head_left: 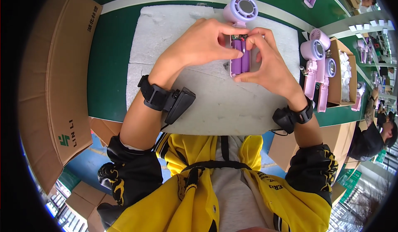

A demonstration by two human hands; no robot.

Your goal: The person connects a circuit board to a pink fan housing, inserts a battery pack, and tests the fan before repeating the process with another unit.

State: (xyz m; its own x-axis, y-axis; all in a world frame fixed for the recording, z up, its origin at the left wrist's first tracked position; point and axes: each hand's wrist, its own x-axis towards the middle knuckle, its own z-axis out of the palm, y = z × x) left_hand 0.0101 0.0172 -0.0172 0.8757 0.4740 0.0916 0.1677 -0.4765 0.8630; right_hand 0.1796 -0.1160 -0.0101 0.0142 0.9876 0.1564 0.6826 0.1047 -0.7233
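Observation:
On a white foam sheet (174,103) lies a pink handheld fan (240,9), its round lilac head pointing away from me and its handle open. Two purple cylindrical batteries (236,64) lie side by side in the handle. A small circuit board with wires shows at the handle's top, just below the head. My left hand (203,43) grips the handle from the left, thumb on a battery and fingers by the board. My right hand (267,62) curls around the right side, fingertips at the board and thumb at the handle's lower end.
At the right, several pink fan parts (314,51) lie on the green table (105,78) beside a cardboard box (350,74) holding white pieces. A tall cardboard carton (58,74) stands at the left. Another person (375,136) is at the far right; more fan parts lie beyond the rail.

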